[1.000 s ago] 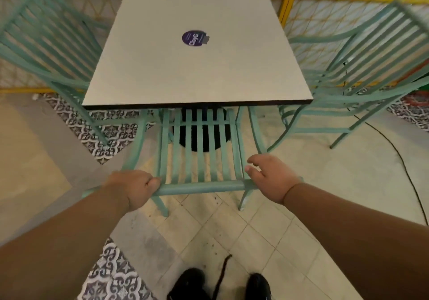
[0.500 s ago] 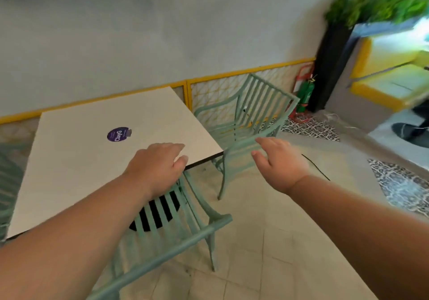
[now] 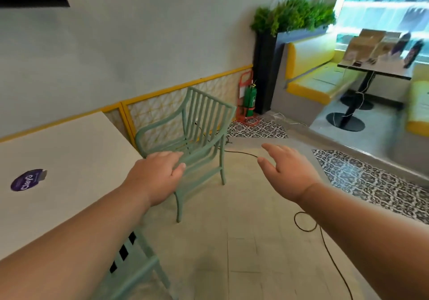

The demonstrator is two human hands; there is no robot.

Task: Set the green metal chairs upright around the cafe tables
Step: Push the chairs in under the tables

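Indoors, in a cafe corner, a green metal chair stood upright on its four legs just beside the far edge of a pale cafe table, its slatted back towards the wall. A second green chair showed at the bottom of the view, tucked against the table's near edge.

The chair looked rigid and probably fairly heavy, with smooth painted bars that would not flex or give. The firmest places to hold it seemed to be the curved armrests or the top rail of the back. The thin slats looked a poorer choice.

Both arms reached forward and both hands were empty. The left hand was palm down with its fingers loosely bent. It overlapped the chair's near armrest in the view, and contact could not be told. The right hand hung in the air over the tiled floor, well apart from the chair, with its fingers spread and relaxed. A black cable trailed across the floor below it.
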